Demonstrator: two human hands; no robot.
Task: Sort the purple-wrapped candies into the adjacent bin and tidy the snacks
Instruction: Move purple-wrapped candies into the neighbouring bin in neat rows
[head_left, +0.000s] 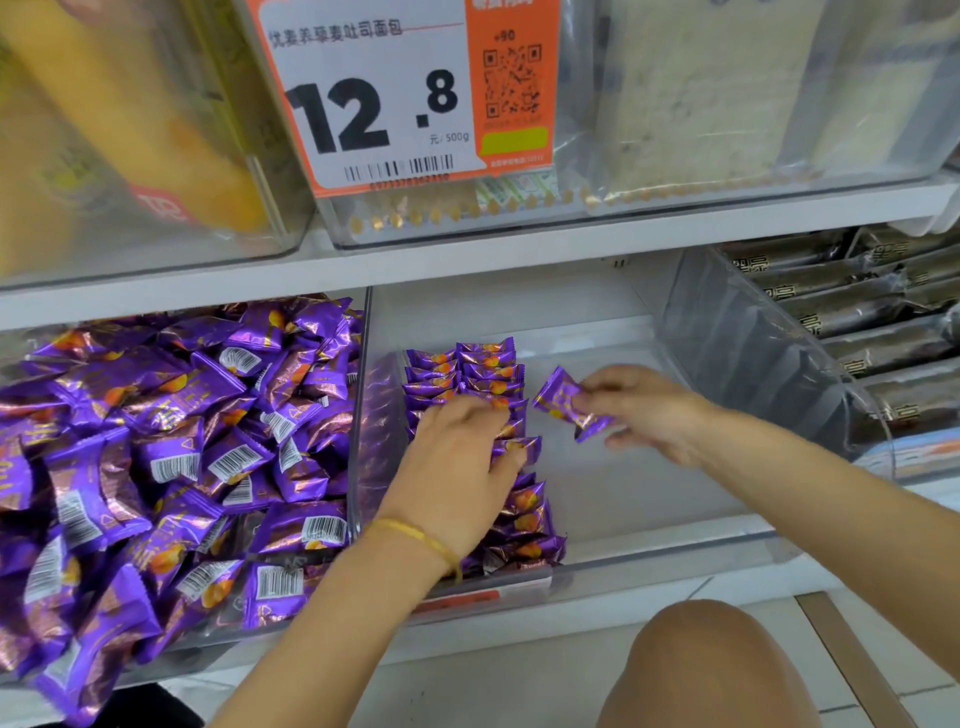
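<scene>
Past my knee, my left hand lies flat on the candy rows in the clear bin while my right hand pinches a purple-wrapped candy beside them, likely light, slick, best gripped mid-body.

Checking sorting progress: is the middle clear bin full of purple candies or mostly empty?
Mostly empty: the middle bin holds only neat candy rows along its left wall; its floor is bare to the right.
</scene>
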